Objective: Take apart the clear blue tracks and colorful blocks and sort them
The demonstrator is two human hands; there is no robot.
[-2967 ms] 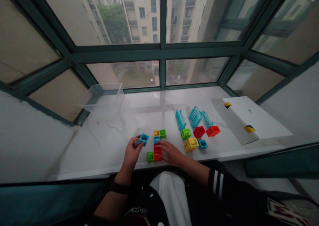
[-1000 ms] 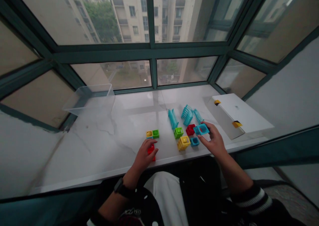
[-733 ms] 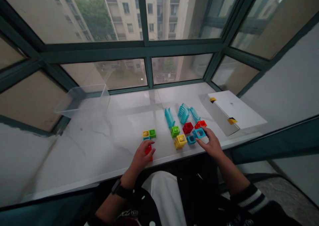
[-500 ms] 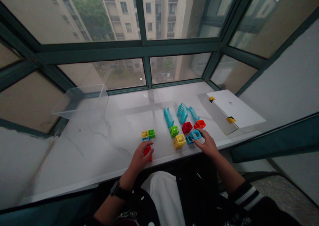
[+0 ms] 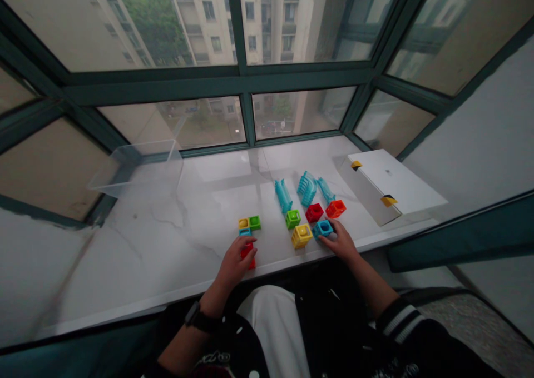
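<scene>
My left hand [image 5: 232, 261] is curled round a red block [image 5: 247, 250] near the counter's front edge, partly covering it. Just beyond those fingers a blue block [image 5: 245, 231], a yellow block [image 5: 243, 223] and a green block [image 5: 255, 222] sit together. On the right, my right hand [image 5: 342, 243] grips a blue block [image 5: 322, 228] between thumb and fingers; whether another blue block is under it is hidden. Beside it stand a larger yellow block [image 5: 301, 236], a green block [image 5: 292, 219], a dark red block [image 5: 314, 213] and an orange-red block [image 5: 335, 208].
Behind the blocks lie clear turquoise track pieces [image 5: 283, 195], one of them ribbed and curved [image 5: 307, 189]. A clear plastic bin [image 5: 137, 188] stands at the left by the window. A white box [image 5: 394, 180] with yellow-black corner tabs occupies the right side of the white counter [image 5: 137, 267].
My right hand has moved slightly left and down with the blue block, which now covers the place where a second blue block showed. My left hand stays put.
</scene>
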